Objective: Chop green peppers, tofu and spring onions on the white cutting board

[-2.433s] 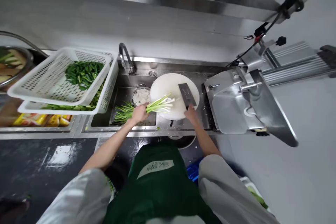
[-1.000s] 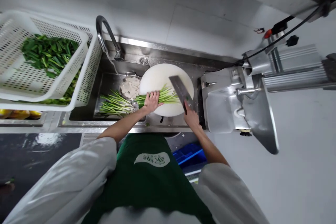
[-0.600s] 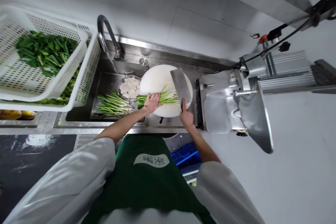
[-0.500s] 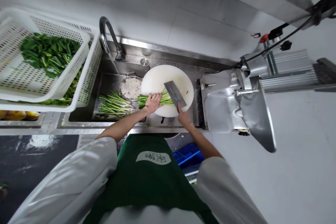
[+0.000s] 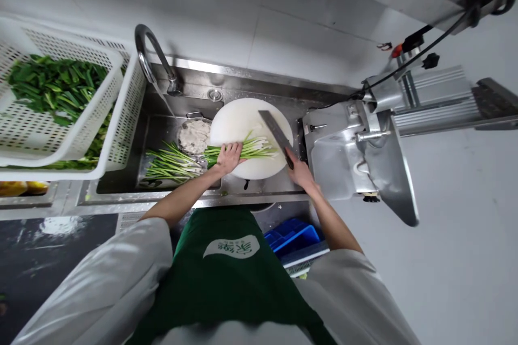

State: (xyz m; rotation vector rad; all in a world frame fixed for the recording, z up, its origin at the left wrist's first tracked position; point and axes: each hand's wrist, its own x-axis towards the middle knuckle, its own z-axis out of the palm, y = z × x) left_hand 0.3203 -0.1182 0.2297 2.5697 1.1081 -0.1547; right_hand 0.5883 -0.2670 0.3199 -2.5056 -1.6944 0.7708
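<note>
A bundle of green onions (image 5: 257, 148) lies across the round white cutting board (image 5: 232, 118), its pale ends pointing right and fanning out a little. My left hand (image 5: 230, 158) is closed over the bundle near the board's left edge. In my right hand (image 5: 300, 171) is a cleaver (image 5: 274, 128), gripped by its dark handle. Its blade slants up and left over the right part of the board, just beyond the pale ends. More green onions (image 5: 170, 164) rest in the sink left of the board.
Water runs from a curved faucet (image 5: 156, 56) into the sink (image 5: 133, 151). A pan of pale food (image 5: 194, 136) sits beside the board. White baskets (image 5: 115, 145) with cut greens (image 5: 60, 83) stand left. A metal slicer (image 5: 348, 151) is at right; a blue crate (image 5: 291, 237) is below.
The cleaver has moved right, off the green onions, and its blade is now turned more edge-on. The pale ends have spread out. The whole view has shifted slightly.
</note>
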